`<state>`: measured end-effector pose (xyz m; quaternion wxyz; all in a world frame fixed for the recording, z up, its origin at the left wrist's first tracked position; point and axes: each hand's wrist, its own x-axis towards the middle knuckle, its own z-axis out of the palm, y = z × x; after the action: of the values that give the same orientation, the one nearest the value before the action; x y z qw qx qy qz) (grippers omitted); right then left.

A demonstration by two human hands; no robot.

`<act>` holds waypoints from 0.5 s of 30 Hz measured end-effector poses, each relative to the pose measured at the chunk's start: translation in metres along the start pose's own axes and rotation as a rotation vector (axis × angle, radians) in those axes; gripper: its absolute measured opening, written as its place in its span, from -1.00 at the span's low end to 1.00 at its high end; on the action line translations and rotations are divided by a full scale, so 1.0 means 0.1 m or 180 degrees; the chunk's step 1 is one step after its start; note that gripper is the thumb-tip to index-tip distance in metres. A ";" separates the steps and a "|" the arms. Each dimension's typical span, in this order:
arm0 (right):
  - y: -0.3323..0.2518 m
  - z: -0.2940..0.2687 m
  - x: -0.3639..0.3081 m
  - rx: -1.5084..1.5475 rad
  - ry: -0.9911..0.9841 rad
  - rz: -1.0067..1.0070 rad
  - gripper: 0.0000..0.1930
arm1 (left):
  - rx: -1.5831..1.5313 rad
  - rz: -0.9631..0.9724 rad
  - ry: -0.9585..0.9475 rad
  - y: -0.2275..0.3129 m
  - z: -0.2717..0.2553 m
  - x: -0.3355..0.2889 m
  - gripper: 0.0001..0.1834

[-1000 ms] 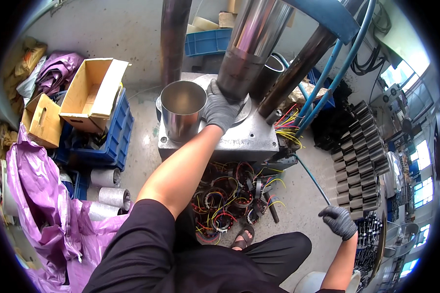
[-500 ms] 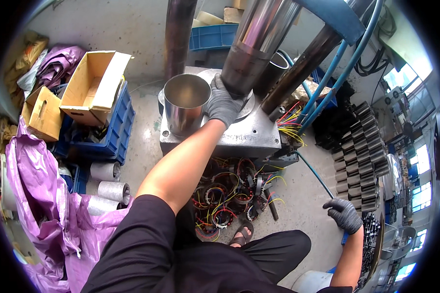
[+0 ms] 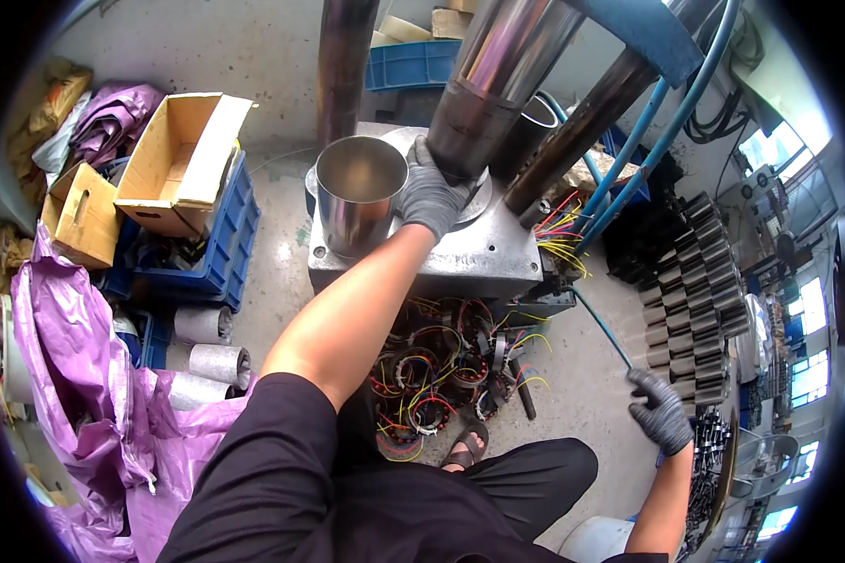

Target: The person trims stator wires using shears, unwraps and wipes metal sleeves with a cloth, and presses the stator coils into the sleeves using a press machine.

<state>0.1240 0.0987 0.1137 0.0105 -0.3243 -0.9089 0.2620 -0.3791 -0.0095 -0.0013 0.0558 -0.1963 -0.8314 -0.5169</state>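
Note:
My left hand [image 3: 434,194], in a dark grey glove, closes around the lower end of a thick upright metal cylinder [image 3: 474,117] on the press. Beside it, a shiny open-topped metal sleeve [image 3: 355,211] stands upright on the grey press base [image 3: 441,267]. My left forearm passes in front of the base. Well out to the right, my gloved right hand [image 3: 662,415] is at the end of a thin blue-green lever [image 3: 603,324]. Its finger and thumb are apart, with the fingers partly bent and touching the lever's end.
Wired ring-shaped motor stators [image 3: 432,375] lie heaped below the press. Stacked metal sleeves [image 3: 687,310] stand at the right. Left are a blue crate [image 3: 235,244], an open cardboard box [image 3: 165,159], grey cylinders [image 3: 218,361] and purple sheeting [image 3: 75,347]. Blue hoses [image 3: 643,174] run beside the press.
My right hand has shifted slightly up and its fingers have come to the lever's end. My left hand stays at the cylinder. The lever's end has moved slightly up.

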 end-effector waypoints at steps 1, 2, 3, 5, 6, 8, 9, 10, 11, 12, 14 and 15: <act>0.21 -0.11 0.08 -0.0170 0.0343 -0.0467 -0.37 | -0.0077 -0.0038 -0.0100 0.04 -0.01 -0.01 0.37; 0.45 -0.30 0.16 -0.0419 0.0857 -0.0279 -0.29 | -0.0162 -0.0077 -0.0199 0.07 0.00 -0.01 0.38; 0.15 -0.36 0.49 -0.0340 0.1675 -0.1167 -0.23 | -0.0127 -0.0078 -0.0185 0.05 0.00 -0.01 0.38; -0.21 -0.60 0.94 -0.0447 0.2746 -0.1066 -0.25 | 0.0193 -0.0069 -0.0122 0.01 0.01 0.00 0.35; -0.24 -0.77 1.17 -0.0684 0.3027 -0.1319 -0.20 | 0.0259 0.0032 -0.0022 0.00 0.05 0.00 0.35; -0.32 -1.02 1.51 -0.0557 0.3314 -0.1222 -0.16 | 0.0280 0.0041 -0.0010 -0.03 0.13 0.00 0.35; -0.26 -1.13 1.64 -0.0570 0.3334 -0.1220 -0.16 | 0.0317 0.0047 -0.0007 -0.02 0.15 0.00 0.35; -0.27 -1.18 1.76 -0.0312 0.3291 -0.0998 -0.14 | 0.0351 0.0017 -0.0082 -0.02 0.13 0.00 0.34; -0.24 -1.19 1.75 -0.0090 0.3247 -0.0896 -0.17 | 0.0340 0.0024 -0.0083 0.00 0.12 -0.01 0.34; -0.21 -1.19 1.74 0.0129 0.3213 -0.0787 -0.19 | 0.0138 0.0043 -0.0044 0.02 0.12 -0.03 0.36; 0.21 -1.32 1.51 -0.1894 0.3073 -0.1232 -0.25 | -0.0078 0.0054 0.0008 0.05 0.09 -0.04 0.37; 0.32 -1.26 1.35 -0.2828 0.2736 -0.1554 -0.32 | -0.0123 0.0035 -0.0033 0.05 0.07 -0.04 0.37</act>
<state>0.0594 0.2591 0.1866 0.2964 -0.1582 -0.8928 -0.3001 -0.3723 -0.0024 -0.0012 0.0506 -0.2045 -0.8205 -0.5315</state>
